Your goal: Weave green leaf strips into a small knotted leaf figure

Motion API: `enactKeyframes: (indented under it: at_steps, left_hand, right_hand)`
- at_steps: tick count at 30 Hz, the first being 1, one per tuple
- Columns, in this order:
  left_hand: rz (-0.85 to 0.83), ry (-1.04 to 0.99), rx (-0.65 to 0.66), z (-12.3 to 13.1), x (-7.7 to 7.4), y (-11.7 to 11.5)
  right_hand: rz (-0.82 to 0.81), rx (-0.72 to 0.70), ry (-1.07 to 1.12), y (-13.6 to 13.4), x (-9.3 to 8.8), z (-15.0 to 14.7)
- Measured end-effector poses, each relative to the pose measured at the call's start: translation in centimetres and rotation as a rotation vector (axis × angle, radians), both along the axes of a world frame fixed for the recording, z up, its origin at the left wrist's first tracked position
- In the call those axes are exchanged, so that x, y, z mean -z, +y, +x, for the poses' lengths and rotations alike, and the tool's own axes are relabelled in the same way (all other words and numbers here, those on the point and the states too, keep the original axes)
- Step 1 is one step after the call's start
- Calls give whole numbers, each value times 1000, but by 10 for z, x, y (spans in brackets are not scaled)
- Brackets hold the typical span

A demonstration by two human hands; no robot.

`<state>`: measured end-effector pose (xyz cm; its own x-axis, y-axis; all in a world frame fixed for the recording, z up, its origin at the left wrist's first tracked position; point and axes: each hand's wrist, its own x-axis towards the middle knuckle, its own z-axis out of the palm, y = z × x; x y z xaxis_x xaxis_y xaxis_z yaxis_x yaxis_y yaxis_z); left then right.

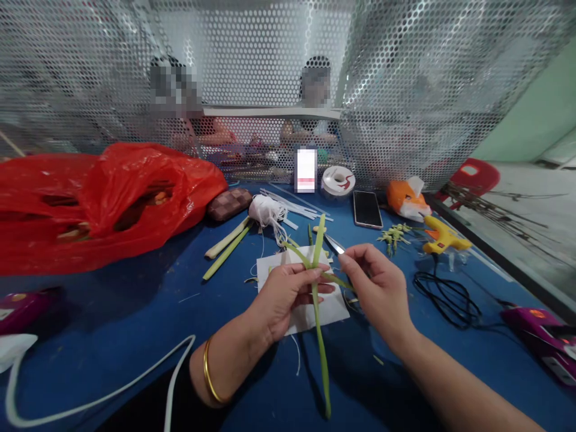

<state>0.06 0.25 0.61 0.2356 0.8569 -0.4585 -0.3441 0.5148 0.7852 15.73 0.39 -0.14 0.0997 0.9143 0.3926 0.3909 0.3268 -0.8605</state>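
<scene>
My left hand (288, 294) is closed in a pinch on crossed green leaf strips (318, 246) where they meet. One strip stands up from the fingers, and a long one hangs down towards me. Another runs right to the edge of my right hand (375, 288), whose thumb and index finger are pressed together; what lies between them is hidden. A pointed metal blade (333, 243) shows right at those fingertips, and I cannot tell whether they touch it. White paper (337, 309) lies beneath my hands on the blue table (216, 318).
At left are a red plastic bag (180, 180), a checkered pouch (229, 204), cut stalks (227, 255) and white string (267, 210). A ribbon roll (337, 180), phone (368, 209), yellow glue gun (443, 236) and black cord stand right. People sit behind the perforated screen (256, 54).
</scene>
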Motion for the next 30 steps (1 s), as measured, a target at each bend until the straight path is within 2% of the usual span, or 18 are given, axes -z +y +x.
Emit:
enactKeyframes:
  at_steps: [3,6,10,15,20,24,30]
  left_hand:
    - [27,-49,-22,-1,2,1]
    - [38,-64,-51,-2,6,2]
    - [41,-71,-56,-1,7,2]
    - [-8,-115,-43,0,0,3]
    - [61,-234,84,-2,-2,2]
    - [166,-161,161,0,2,-4]
    - [268,-18,201,2,4,-5]
  right_hand:
    - [149,-61,-203,-4,0,0]
    - [163,-130,-321,-4,4,-1]
    - [125,-146,-314,-3,7,-1]
    - [227,-92,-304,-5,2,-1]
    - [333,-119,-419,-6,5,-1]
    - [264,-107,-413,-6,9,-2]
    - [35,-170,-184,-2,9,-1]
